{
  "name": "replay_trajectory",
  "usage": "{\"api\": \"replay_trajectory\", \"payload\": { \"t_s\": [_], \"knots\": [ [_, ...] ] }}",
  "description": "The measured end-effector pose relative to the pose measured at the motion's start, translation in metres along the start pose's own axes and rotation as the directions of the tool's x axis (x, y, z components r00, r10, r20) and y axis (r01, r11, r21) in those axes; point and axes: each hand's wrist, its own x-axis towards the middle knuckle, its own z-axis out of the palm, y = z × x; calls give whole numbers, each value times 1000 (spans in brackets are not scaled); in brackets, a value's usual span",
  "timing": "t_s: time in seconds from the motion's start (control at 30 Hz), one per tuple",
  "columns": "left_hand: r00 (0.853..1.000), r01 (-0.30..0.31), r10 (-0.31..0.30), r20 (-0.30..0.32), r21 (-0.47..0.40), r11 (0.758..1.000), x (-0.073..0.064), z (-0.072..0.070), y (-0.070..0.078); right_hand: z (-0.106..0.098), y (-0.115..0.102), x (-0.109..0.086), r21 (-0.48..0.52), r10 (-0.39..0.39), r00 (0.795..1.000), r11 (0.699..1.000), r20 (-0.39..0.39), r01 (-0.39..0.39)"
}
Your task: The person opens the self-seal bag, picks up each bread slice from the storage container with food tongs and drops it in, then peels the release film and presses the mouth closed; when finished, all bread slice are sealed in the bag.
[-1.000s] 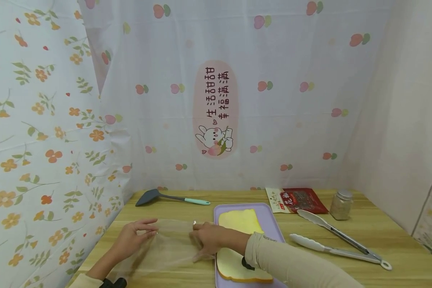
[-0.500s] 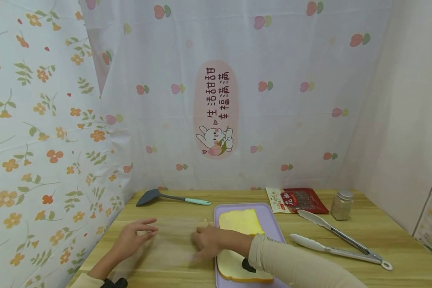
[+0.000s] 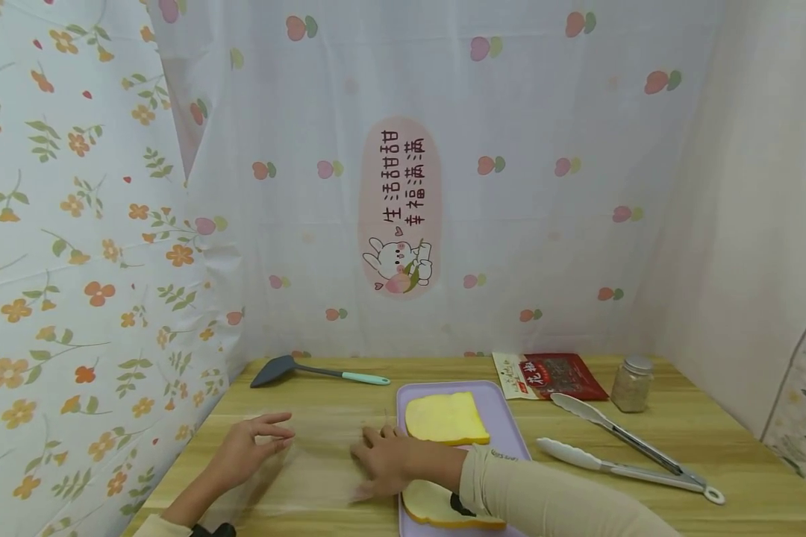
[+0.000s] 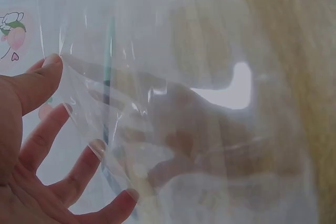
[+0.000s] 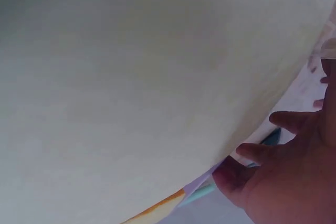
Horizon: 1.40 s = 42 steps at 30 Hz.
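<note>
My left hand (image 3: 245, 447), left of centre in the head view, pinches the edge of a clear plastic film (image 4: 210, 145) between thumb and a finger. Its other fingertips fan out along that edge in the left wrist view. The film spreads toward my right hand (image 3: 386, 459), whose fingers are spread beside the tray's left edge, thumb apart. Through the film, a blurred hand shows in the left wrist view. My right forearm crosses over the purple tray (image 3: 510, 425). On the tray lie a yellow bread slice (image 3: 446, 416) and a paler bread slice (image 3: 426, 501), the latter partly hidden.
A dark spatula (image 3: 275, 369) with a mint handle lies at the back left. White-tipped tongs (image 3: 638, 473) lie spread to the right of the tray. Behind them are a red packet (image 3: 557, 375) and a glass jar (image 3: 631, 384). A printed curtain (image 3: 544, 224) closes off the back.
My right hand has shifted slightly, and its fingers are more spread than one second ago. The film has slid and looks fainter between the hands. My left hand stays almost in place.
</note>
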Motion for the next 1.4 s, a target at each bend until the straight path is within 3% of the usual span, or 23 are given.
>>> {"api": "replay_trajectory", "payload": {
  "t_s": [0.13,0.57,0.9,1.17,1.4],
  "knots": [
    [1000,3,-3,1,0,1000,-1,-2,0,-4,0,-1,20,-10,1000,1000,-1,10],
    [998,22,-21,52,-13,1000,-5,-3,3,-3,-4,1,-111,20,999,994,-43,-25],
    [993,36,-30,112,-47,998,-7,-6,3,5,-4,1,-109,-1,1000,994,7,2],
    [990,48,-37,139,-73,996,-5,-7,2,-4,4,-7,-9,-51,998,999,21,52],
    [988,20,-11,151,-60,998,-3,-10,1,-15,18,-21,52,-114,993,992,-13,115]
  ]
}}
